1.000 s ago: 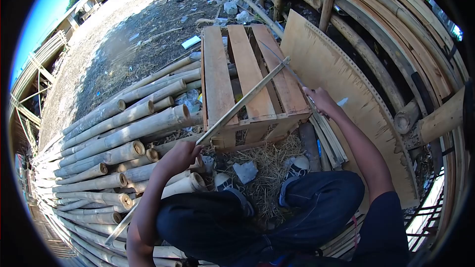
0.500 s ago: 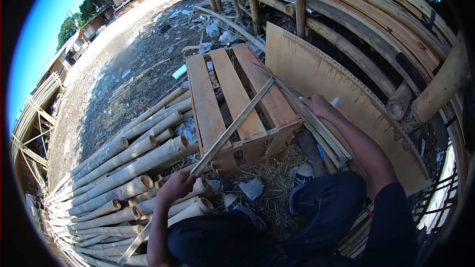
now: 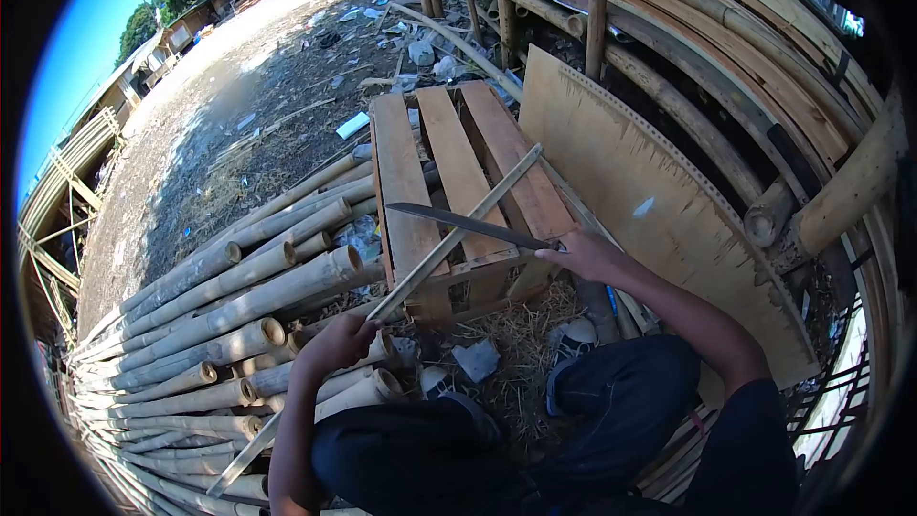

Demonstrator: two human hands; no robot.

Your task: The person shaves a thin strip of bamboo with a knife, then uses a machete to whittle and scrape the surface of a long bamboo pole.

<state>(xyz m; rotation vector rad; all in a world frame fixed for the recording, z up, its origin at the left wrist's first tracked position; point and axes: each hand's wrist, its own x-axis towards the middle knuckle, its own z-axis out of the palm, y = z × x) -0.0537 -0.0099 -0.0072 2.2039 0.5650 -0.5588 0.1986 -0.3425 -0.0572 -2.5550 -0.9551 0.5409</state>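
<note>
My left hand [image 3: 339,342] is closed around a long, narrow bamboo strip [image 3: 454,241], which slants up across the slatted wooden crate [image 3: 399,167] and runs down past my forearm at its lower end. My right hand [image 3: 583,256] grips a machete [image 3: 439,217] by its handle, held over the crate's near edge. Its dark blade points left and crosses the strip in this view, about midway between my left hand and the strip's upper end.
Cut bamboo poles [image 3: 287,277] lie stacked at the left, their ends toward me. A plywood sheet [image 3: 630,182] leans at the right beside thin strips [image 3: 587,205]. Behind it are long poles and boards [image 3: 745,67]. A stone [image 3: 476,359] lies between my feet.
My right hand has moved left and nearer to me, bringing the blade from near the strip's upper end to farther down. My left hand keeps its hold on the strip.
</note>
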